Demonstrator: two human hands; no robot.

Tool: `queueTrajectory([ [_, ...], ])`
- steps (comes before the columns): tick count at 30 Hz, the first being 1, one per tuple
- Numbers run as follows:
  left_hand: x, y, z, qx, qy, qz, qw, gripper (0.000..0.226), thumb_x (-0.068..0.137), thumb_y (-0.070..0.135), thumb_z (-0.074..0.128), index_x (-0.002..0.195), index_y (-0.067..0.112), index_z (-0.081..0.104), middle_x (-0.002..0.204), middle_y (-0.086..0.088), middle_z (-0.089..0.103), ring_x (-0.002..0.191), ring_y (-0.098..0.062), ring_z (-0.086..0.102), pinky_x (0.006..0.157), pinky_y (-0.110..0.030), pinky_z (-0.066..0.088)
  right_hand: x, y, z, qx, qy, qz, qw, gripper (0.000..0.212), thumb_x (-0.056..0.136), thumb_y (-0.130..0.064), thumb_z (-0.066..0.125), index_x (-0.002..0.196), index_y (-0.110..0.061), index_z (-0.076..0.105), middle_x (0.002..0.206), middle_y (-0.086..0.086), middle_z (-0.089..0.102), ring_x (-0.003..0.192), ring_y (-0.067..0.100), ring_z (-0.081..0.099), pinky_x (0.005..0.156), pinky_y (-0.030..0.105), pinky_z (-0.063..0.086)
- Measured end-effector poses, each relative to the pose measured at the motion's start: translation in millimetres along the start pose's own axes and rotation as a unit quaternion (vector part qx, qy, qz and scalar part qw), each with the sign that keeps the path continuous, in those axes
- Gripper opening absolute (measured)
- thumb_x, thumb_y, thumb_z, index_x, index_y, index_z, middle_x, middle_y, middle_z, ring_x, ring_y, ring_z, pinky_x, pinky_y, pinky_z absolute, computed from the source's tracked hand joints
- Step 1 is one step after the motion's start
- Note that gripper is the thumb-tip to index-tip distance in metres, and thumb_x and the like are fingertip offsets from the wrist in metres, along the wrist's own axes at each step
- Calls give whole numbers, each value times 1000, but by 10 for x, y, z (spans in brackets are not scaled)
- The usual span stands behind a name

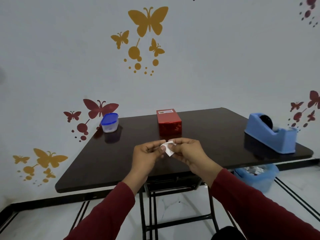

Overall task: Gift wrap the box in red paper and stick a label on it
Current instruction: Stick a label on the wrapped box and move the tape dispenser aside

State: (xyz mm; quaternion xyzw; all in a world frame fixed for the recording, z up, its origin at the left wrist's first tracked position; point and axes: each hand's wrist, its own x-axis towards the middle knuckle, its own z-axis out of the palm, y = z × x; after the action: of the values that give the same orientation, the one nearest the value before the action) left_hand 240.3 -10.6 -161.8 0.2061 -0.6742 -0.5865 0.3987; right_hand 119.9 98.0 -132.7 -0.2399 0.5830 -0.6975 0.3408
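A butterfly-stickered wall is backing the dark counter. Both hands — left hand, right hand — are pinching a small white paper scrap between their fingers; the red-wrapped box, label on top, is sitting just beyond the fingers.

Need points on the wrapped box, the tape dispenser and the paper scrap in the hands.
red wrapped box [170,126], head view, front face.
tape dispenser [270,135], head view, blue side wall.
white paper scrap [167,149], head view, middle of the piece pinched between both hands.
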Motion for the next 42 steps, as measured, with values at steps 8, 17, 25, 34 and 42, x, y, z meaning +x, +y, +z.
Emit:
queueTrajectory([
  [8, 286, -159, 415, 2, 33, 40, 999, 21, 87, 11, 78, 105, 21, 81, 87, -6, 79, 66, -16, 62, 65, -26, 56, 274, -102, -351, 155, -14, 107, 982, 26, 87, 0, 60, 108, 9, 73, 98, 13, 78, 90, 19, 72, 70, 24, 61],
  [17, 1213, -316, 886, -24, 69, 20, 997, 18, 85, 12, 80, 100, 22, 82, 86, -2, 80, 69, -14, 67, 76, -33, 61, 1244, -89, -566, 23, 49, 4, 999, 20, 93, -5, 70, 101, -19, 82, 94, 1, 81, 94, 10, 76, 79, 23, 59],
  [25, 2025, 197, 1150, -55, 67, -65, 994, 22, 86, 9, 80, 102, 23, 82, 100, 3, 80, 103, -15, 74, 99, -41, 57, 1903, -782, -489, 40, 165, 6, 986, 26, 86, 4, 76, 92, -20, 83, 91, 11, 79, 89, 24, 78, 84, 34, 62],
  [34, 2461, 1789, 1180, 64, 30, -23, 997, 25, 84, 19, 83, 95, 41, 81, 93, 22, 78, 95, 1, 73, 87, -21, 55, 1656, -2563, -273, 30, 162, 61, 984, 25, 91, 10, 65, 91, -9, 82, 90, 13, 79, 88, 23, 78, 84, 35, 63],
  [42, 2485, 2471, 1770, 25, -62, -18, 998, 24, 82, 12, 82, 95, 33, 81, 95, 16, 79, 97, 0, 73, 84, -14, 54, 1290, -3289, -743, 64, 186, 32, 980, 26, 90, 14, 62, 93, -5, 79, 94, 19, 77, 92, 29, 75, 81, 34, 62],
])
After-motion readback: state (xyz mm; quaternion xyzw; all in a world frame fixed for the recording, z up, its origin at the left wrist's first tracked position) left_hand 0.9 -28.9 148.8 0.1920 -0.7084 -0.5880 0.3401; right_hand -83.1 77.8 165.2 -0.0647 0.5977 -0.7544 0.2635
